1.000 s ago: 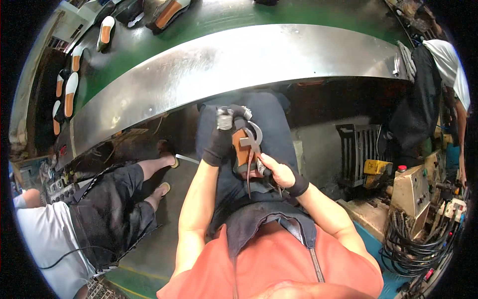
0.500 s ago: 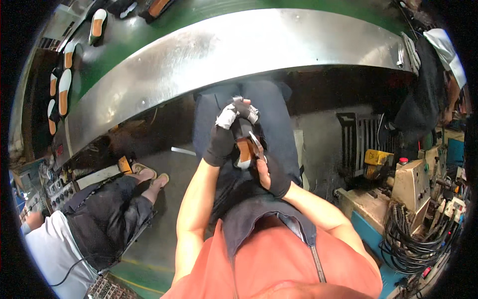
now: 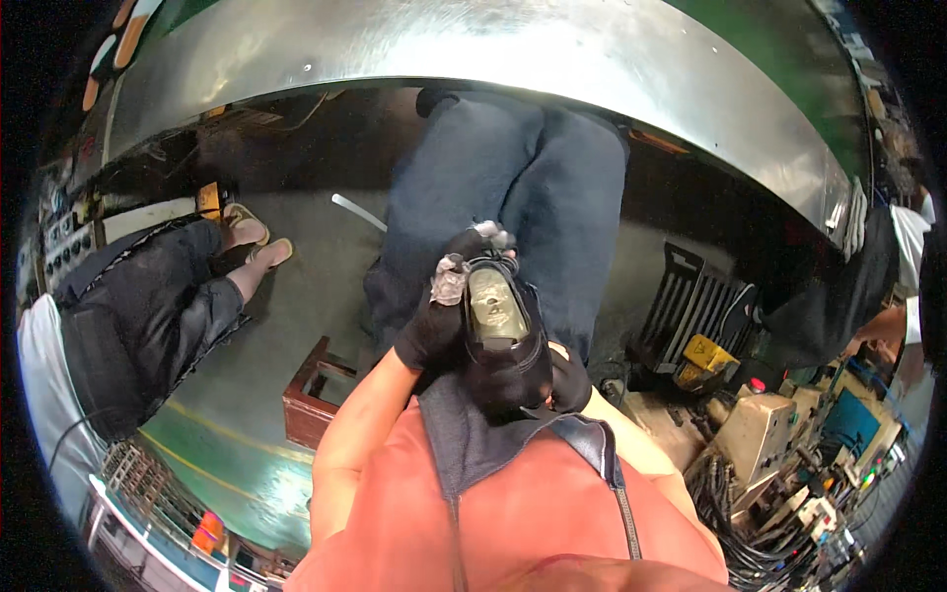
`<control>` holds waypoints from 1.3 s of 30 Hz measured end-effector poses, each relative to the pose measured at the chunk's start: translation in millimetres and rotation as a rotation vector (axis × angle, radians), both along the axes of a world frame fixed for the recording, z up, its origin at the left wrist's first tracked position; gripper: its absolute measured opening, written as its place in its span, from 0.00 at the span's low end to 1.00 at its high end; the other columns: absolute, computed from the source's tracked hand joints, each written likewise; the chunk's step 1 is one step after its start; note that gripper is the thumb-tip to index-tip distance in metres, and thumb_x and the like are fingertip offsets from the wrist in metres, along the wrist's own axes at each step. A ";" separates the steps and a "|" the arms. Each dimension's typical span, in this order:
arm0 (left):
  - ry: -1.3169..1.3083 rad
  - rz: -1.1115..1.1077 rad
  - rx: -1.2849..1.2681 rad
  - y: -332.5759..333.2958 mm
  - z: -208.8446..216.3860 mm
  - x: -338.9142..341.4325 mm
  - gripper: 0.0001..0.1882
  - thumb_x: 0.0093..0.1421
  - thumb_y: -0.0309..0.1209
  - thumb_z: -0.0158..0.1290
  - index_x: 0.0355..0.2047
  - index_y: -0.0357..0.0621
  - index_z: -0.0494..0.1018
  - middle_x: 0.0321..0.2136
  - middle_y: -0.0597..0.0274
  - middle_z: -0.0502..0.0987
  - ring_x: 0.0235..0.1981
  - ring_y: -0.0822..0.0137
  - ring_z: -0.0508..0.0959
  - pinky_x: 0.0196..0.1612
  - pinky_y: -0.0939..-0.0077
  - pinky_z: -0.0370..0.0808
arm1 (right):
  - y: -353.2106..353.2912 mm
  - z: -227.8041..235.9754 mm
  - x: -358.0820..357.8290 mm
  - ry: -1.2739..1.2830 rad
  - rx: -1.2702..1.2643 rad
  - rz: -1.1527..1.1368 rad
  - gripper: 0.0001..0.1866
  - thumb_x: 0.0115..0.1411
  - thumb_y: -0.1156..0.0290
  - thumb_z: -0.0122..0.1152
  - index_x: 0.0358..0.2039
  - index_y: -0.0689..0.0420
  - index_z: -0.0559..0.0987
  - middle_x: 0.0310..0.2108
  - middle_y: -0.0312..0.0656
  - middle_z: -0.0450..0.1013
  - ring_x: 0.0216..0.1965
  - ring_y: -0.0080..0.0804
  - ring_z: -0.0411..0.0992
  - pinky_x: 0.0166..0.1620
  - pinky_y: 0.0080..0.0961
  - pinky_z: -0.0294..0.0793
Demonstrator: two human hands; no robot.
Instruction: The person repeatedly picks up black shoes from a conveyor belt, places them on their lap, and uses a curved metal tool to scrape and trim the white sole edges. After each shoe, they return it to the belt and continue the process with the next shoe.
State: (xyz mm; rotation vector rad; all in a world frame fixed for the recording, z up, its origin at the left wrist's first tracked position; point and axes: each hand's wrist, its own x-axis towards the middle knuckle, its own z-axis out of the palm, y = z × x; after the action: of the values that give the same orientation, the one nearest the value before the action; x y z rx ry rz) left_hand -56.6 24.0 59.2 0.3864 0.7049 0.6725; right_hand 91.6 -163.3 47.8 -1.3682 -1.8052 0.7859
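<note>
A black shoe (image 3: 538, 335) is held upright in front of my chest, above my lap. A worn olive-yellow shoe last (image 3: 496, 308) fills its opening. My left hand (image 3: 454, 286), in a black fingerless glove with whitish tape on the fingers, is closed around the shoe's far left end. Close against the shoe's near right side is my right hand (image 3: 569, 383), also gloved in black. Its fingers are curled and mostly hidden by the shoe, so what they grip does not show. The metal tool seen earlier is out of sight.
A shiny metal ledge (image 3: 444, 44) curves across beyond my knees. At the left sits a co-worker in dark trousers (image 3: 148, 335). A brown wooden stool (image 3: 321, 395) stands by my left elbow. To the right are a slatted black rack (image 3: 681, 306), a yellow pedal (image 3: 705, 362) and a beige machine box (image 3: 755, 429).
The shoe has turned from sole up to opening up and come nearer my chest. My right hand has moved nearer, and its tool is no longer visible. My view has shifted down toward my lap.
</note>
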 end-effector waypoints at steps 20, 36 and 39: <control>1.074 -0.227 1.370 11.3 3.9 38.6 0.36 0.58 0.43 0.54 0.59 0.30 0.56 0.50 0.34 0.68 0.50 0.39 0.71 0.52 0.57 0.70 | 97.6 64.1 21.4 0.600 -0.926 -0.630 0.26 0.70 0.48 0.35 0.32 0.57 0.73 0.19 0.33 0.66 0.20 0.21 0.66 0.27 0.23 0.67; 0.914 -0.611 1.374 -12.7 7.5 -2.3 0.24 0.66 0.32 0.44 0.58 0.29 0.60 0.52 0.38 0.69 0.56 0.50 0.69 0.60 0.62 0.63 | 112.2 101.9 112.9 -0.353 -0.712 0.102 0.16 0.65 0.57 0.51 0.31 0.59 0.75 0.26 0.54 0.70 0.27 0.44 0.70 0.32 0.34 0.68; 0.673 -0.597 0.919 3.9 19.0 10.9 0.25 0.66 0.36 0.42 0.58 0.29 0.60 0.54 0.42 0.68 0.55 0.52 0.70 0.59 0.65 0.63 | 109.4 102.9 96.5 -0.625 -0.616 -0.044 0.17 0.64 0.57 0.52 0.31 0.60 0.75 0.26 0.55 0.71 0.28 0.50 0.71 0.31 0.37 0.67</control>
State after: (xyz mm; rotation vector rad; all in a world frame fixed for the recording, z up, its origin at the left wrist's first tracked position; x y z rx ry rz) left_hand -45.8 27.9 78.2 1.6544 0.8174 0.2367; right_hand 188.1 -53.9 150.7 -2.2399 -2.0644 1.0182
